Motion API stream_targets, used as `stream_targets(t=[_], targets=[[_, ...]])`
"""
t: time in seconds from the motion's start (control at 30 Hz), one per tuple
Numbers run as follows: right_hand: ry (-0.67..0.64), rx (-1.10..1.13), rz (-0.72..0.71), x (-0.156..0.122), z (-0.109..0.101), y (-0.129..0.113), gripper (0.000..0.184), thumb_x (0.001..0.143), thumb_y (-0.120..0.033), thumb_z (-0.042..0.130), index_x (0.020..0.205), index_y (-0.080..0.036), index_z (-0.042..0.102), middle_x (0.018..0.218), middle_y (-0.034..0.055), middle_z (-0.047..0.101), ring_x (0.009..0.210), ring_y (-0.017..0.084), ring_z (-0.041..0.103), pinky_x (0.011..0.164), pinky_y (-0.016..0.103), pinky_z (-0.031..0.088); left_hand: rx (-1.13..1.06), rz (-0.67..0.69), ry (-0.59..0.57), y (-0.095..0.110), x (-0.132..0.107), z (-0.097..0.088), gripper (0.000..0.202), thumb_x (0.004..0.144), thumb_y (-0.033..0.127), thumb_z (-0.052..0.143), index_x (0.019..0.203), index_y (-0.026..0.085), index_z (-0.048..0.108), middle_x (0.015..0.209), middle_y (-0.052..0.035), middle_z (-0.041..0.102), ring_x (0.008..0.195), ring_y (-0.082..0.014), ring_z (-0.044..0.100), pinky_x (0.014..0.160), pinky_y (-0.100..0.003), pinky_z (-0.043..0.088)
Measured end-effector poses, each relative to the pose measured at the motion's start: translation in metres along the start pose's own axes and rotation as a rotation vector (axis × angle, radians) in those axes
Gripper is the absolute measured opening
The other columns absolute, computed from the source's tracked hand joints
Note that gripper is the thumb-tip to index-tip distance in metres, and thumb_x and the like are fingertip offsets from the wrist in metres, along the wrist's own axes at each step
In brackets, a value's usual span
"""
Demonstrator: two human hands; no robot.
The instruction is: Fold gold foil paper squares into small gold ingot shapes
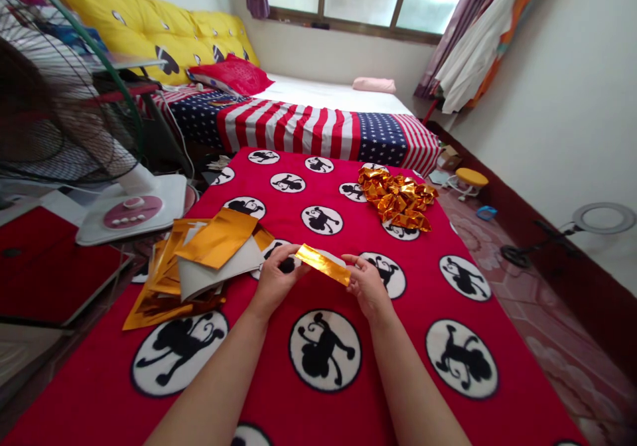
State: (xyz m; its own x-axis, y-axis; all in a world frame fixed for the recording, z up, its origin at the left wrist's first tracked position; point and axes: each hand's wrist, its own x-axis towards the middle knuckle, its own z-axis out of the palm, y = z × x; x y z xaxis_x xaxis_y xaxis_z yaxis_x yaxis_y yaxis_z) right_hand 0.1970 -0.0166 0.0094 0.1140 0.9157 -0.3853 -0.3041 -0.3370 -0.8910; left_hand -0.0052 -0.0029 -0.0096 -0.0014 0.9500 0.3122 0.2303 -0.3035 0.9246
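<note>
A narrow folded strip of gold foil paper (322, 263) is held between both hands just above a red blanket (428, 340) printed with black-and-white cartoon circles. My left hand (277, 279) pinches the strip's left end. My right hand (365, 283) grips its right end with curled fingers. A loose stack of flat gold and white sheets (199, 263) lies just left of my left hand. A heap of folded gold foil pieces (398, 199) sits farther back on the right of the blanket.
A standing fan (64, 101) with a white base (134, 210) is at the left. Behind the blanket is a bed with a stars-and-stripes cover (308, 127), yellow cushions (164, 31) and a red pillow (231, 74). A small yellow stool (471, 178) stands on the floor at the right.
</note>
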Motion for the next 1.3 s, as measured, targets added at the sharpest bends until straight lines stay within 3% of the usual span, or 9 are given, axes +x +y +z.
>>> stream_targets(t=[0.1, 0.2, 0.37, 0.5, 0.73, 0.9, 1.1, 1.23, 1.3], targets=[[-0.051, -0.096, 0.01, 0.0, 0.002, 0.003, 0.038, 0.058, -0.031, 0.073, 0.091, -0.018, 0.06, 0.054, -0.0052, 0.056, 0.041, 0.006, 0.046, 0.037, 0.015, 0.032, -0.168, -0.086, 0.033, 0.004, 0.0, -0.002, 0.021, 0.072, 0.032, 0.075, 0.084, 0.016, 0.071, 0.089, -0.0059, 0.071, 0.086, -0.0188, 0.064, 0.083, -0.028, 0.049], [-0.026, -0.268, -0.105, 0.003, 0.003, 0.004, 0.037, 0.065, -0.049, 0.072, 0.08, -0.017, 0.062, 0.052, -0.0032, 0.056, 0.041, 0.008, 0.045, 0.037, 0.017, 0.029, -0.381, -0.22, 0.091, 0.01, 0.0, -0.002, 0.024, 0.071, 0.036, 0.076, 0.078, 0.015, 0.069, 0.077, -0.0032, 0.069, 0.071, -0.0147, 0.063, 0.07, -0.025, 0.05], [-0.066, -0.186, -0.197, -0.001, 0.01, 0.001, 0.057, 0.077, -0.072, 0.054, 0.073, -0.017, 0.066, 0.068, 0.0045, 0.067, 0.057, 0.015, 0.059, 0.048, 0.024, 0.043, -0.563, -0.375, 0.106, 0.017, -0.001, 0.002, 0.03, 0.066, 0.036, 0.08, 0.078, 0.014, 0.065, 0.07, -0.0017, 0.068, 0.063, -0.0126, 0.063, 0.062, -0.022, 0.049], [-0.146, 0.001, -0.247, -0.007, 0.019, 0.005, 0.043, 0.076, -0.062, 0.064, 0.084, -0.019, 0.065, 0.08, 0.0042, 0.071, 0.075, 0.021, 0.066, 0.063, 0.029, 0.052, -0.52, -0.404, 0.111, 0.014, -0.003, 0.007, 0.034, 0.063, 0.034, 0.082, 0.079, 0.014, 0.06, 0.07, -0.0002, 0.066, 0.062, -0.0108, 0.063, 0.061, -0.019, 0.049], [-0.154, 0.014, -0.266, -0.003, 0.018, 0.012, 0.031, 0.07, -0.042, 0.076, 0.089, -0.021, 0.063, 0.084, 0.0026, 0.072, 0.076, 0.02, 0.069, 0.074, 0.031, 0.055, -0.414, -0.266, 0.044, 0.009, -0.002, 0.005, 0.061, 0.072, 0.031, 0.075, 0.127, 0.021, 0.05, 0.093, -0.002, 0.066, 0.07, -0.0126, 0.068, 0.068, -0.025, 0.055], [-0.197, -0.019, -0.202, 0.0, 0.014, 0.014, 0.041, 0.067, -0.041, 0.078, 0.098, -0.021, 0.059, 0.077, 0.0017, 0.071, 0.072, 0.021, 0.069, 0.072, 0.033, 0.056, -0.168, -0.106, -0.099, 0.012, -0.001, -0.003, 0.024, 0.077, 0.031, 0.069, 0.096, 0.017, 0.074, 0.101, -0.0085, 0.067, 0.092, -0.0194, 0.065, 0.077, -0.027, 0.055], [-0.149, -0.016, -0.371, -0.005, 0.013, 0.014, 0.059, 0.068, -0.028, 0.078, 0.12, -0.028, 0.05, 0.094, -0.0009, 0.067, 0.076, 0.014, 0.067, 0.073, 0.026, 0.055, -0.127, -0.152, -0.094, 0.007, -0.001, -0.004, 0.029, 0.074, 0.032, 0.073, 0.098, 0.017, 0.075, 0.102, -0.0089, 0.07, 0.093, -0.021, 0.065, 0.08, -0.029, 0.054], [-0.166, -0.12, -0.429, -0.007, 0.012, 0.018, 0.034, 0.07, -0.028, 0.075, 0.102, -0.024, 0.066, 0.098, 0.0021, 0.068, 0.081, 0.015, 0.066, 0.075, 0.026, 0.054, -0.245, -0.242, -0.086, 0.003, 0.0, -0.002, 0.04, 0.069, 0.034, 0.077, 0.103, 0.014, 0.074, 0.108, -0.0112, 0.069, 0.096, -0.0232, 0.065, 0.082, -0.032, 0.055], [-0.143, -0.178, -0.408, -0.006, 0.011, 0.021, 0.027, 0.072, -0.031, 0.074, 0.097, -0.022, 0.069, 0.09, 0.0019, 0.069, 0.069, 0.014, 0.064, 0.064, 0.024, 0.053, -0.26, -0.253, -0.116, 0.003, 0.0, -0.002, 0.043, 0.067, 0.033, 0.078, 0.105, 0.014, 0.073, 0.109, -0.0112, 0.069, 0.097, -0.0236, 0.066, 0.083, -0.033, 0.055]])
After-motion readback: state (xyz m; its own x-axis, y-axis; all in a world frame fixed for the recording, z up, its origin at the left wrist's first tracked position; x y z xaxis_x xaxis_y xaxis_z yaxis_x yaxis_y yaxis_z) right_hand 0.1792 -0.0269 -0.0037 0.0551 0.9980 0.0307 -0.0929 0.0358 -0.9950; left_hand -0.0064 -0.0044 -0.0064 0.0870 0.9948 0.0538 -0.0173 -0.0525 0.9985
